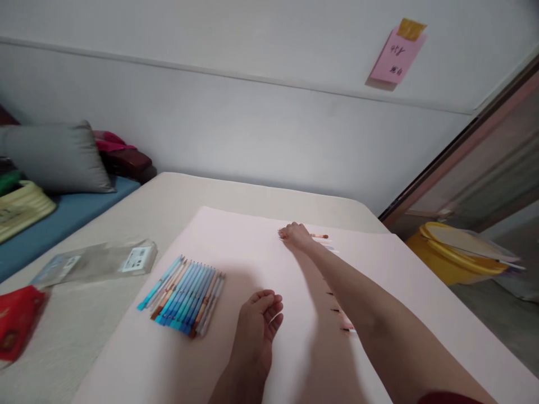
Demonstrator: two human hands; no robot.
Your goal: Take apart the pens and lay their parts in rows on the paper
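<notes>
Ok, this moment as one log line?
left hand: half-curled, right of pen row | right hand: at far pen | sheet: pink

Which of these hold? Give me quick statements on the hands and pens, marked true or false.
1. A row of pens lies to the left of the left hand. True.
2. The left hand holds the red packet. False: the red packet lies apart, far left.
3. The right hand reaches farther forward than the left. True.
4. The pink note is taped to the pillow. False: the pink note is on the wall.
</notes>
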